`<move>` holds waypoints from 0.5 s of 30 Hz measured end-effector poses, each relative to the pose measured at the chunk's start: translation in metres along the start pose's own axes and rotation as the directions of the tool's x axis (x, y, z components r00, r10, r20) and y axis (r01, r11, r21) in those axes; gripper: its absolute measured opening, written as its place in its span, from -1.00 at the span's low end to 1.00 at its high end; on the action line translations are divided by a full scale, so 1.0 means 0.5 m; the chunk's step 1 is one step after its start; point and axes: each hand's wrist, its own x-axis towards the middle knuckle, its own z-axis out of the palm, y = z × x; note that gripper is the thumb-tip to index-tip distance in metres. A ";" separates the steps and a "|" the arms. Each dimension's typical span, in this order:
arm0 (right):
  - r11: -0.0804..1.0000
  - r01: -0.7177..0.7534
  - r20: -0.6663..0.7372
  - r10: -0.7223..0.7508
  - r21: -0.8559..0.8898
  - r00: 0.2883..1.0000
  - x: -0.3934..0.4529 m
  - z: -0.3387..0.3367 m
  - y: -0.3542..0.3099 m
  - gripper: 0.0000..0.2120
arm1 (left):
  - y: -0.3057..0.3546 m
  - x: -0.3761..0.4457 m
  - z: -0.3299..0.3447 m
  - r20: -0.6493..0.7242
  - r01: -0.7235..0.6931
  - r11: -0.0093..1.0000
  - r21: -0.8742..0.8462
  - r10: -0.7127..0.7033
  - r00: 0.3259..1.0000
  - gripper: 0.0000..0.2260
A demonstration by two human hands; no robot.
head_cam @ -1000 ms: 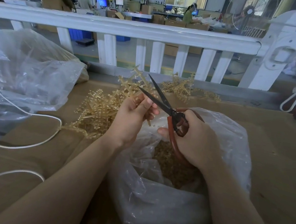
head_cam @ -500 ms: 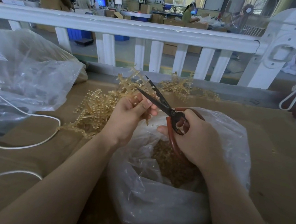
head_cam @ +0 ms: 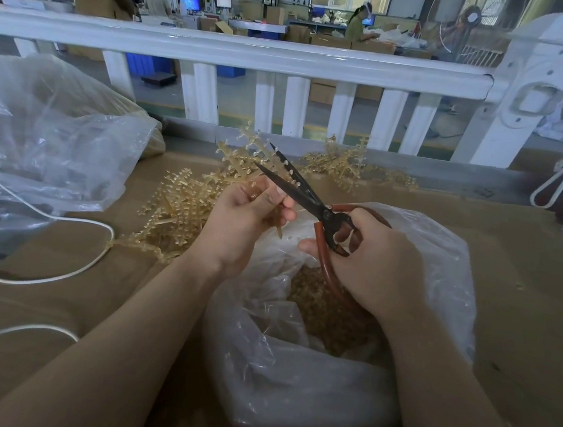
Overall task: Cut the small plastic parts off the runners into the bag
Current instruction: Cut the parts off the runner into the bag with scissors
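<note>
Runner [head_cam: 244,161] sits at 12 o'clock above the bag [head_cam: 326,372], so I judge cut parts fall straight in. Left hand [head_cam: 241,223] pinches its stem; right hand [head_cam: 375,263] grips the scissors [head_cam: 296,189], blades parted around a branch. Uncut runner pile [head_cam: 173,213] at 10 o'clock, white cord [head_cam: 49,215] at 9, white railing [head_cam: 237,52] beyond. Nothing blocks the cut.

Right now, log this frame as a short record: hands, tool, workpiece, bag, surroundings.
left hand: pinches a runner of small tan parts
right hand: grips the scissors by red handles
blades: open, astride a branch of the runner
bag: clear, open below both hands, cut parts inside
pile of runners: on the table, left of the bag
white cord: far left
</note>
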 end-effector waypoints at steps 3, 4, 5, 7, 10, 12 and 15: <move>1.000 -0.004 0.006 0.004 -0.010 1.000 0.000 0.001 0.002 -0.31 | 0.000 0.001 -0.003 0.006 0.000 1.000 0.012 0.000 1.000 -0.78; 1.000 -0.001 0.005 0.001 -0.011 1.000 0.000 0.001 0.003 -0.31 | 0.000 0.001 -0.004 0.010 -0.002 1.000 0.016 0.001 1.000 -0.78; 1.000 0.003 0.002 -0.003 -0.014 1.000 0.000 0.000 0.004 -0.32 | 0.000 0.001 -0.006 0.016 -0.003 1.000 0.022 0.002 1.000 -0.78; 1.000 0.012 -0.004 -0.012 -0.013 1.000 -0.001 0.000 0.004 -0.34 | 0.001 0.002 -0.008 0.030 -0.003 0.999 0.035 0.002 1.000 -0.78; 1.000 0.018 -0.020 -0.018 -0.009 1.000 -0.001 -0.001 0.003 -0.37 | 0.004 0.001 -0.010 0.048 -0.006 0.999 0.032 0.004 0.999 -0.79; 1.000 0.021 -0.027 -0.022 -0.018 0.999 0.000 -0.002 0.002 -0.36 | 0.004 0.001 -0.012 0.052 -0.008 0.999 0.031 0.007 0.999 -0.79; 0.999 0.032 -0.049 -0.033 -0.021 0.998 0.000 -0.002 0.004 -0.33 | 0.005 0.001 -0.011 0.054 -0.008 1.000 0.020 0.007 0.999 -0.78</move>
